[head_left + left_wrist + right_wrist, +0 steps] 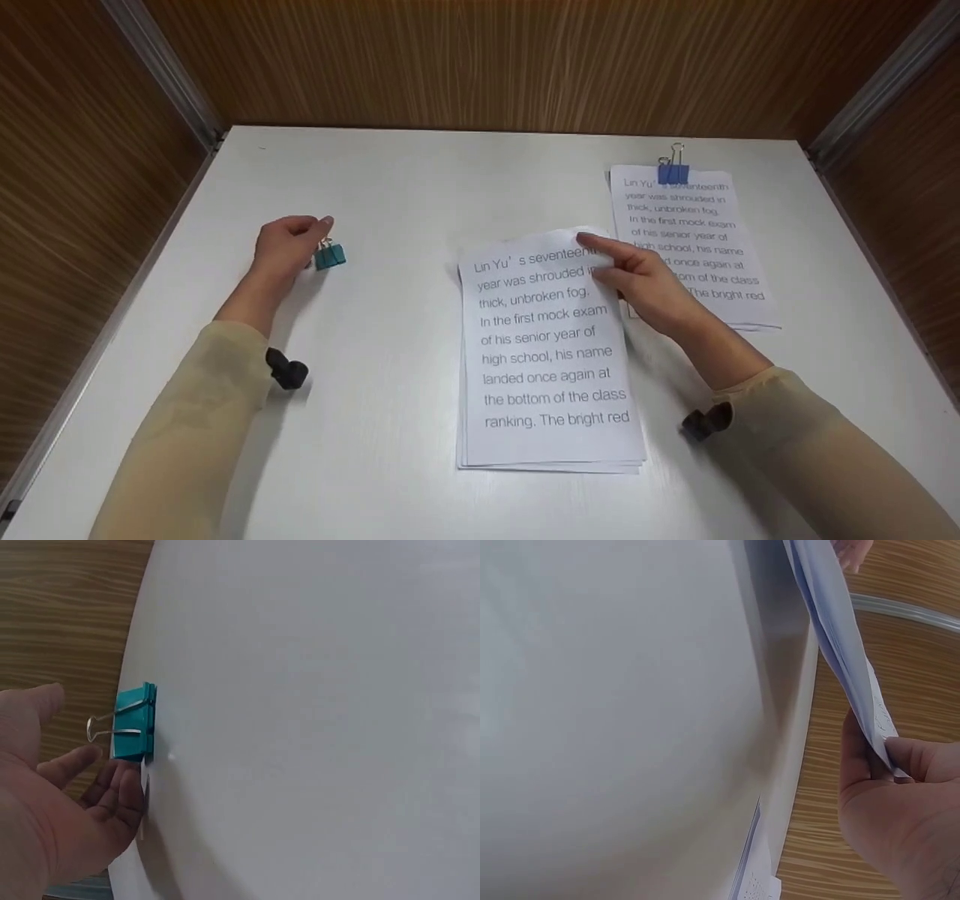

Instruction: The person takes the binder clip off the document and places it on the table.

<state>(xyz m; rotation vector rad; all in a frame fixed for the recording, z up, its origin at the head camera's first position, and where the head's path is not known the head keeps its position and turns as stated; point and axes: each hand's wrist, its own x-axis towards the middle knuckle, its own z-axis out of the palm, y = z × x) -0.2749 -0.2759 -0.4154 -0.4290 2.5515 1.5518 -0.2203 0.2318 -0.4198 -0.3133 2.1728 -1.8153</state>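
My right hand (645,289) pinches the upper right edge of a stack of printed sheets (547,360). In the right wrist view, the thumb lies on one face of the sheets (840,637) and the fingers on the other; this edge is raised off the table. At the left, my left hand (289,244) is beside a teal binder clip (330,256). The left wrist view shows the clip (135,724) with its wire handles toward the hand. There the thumb stands apart from the handles, the index fingertip is close to them, and the other fingers curl beside the clip.
A second stack of printed sheets (682,225) lies at the back right, with a blue binder clip (673,174) on its top edge. The white table (390,360) is bounded by wood-grain panels (510,67) at the back and sides.
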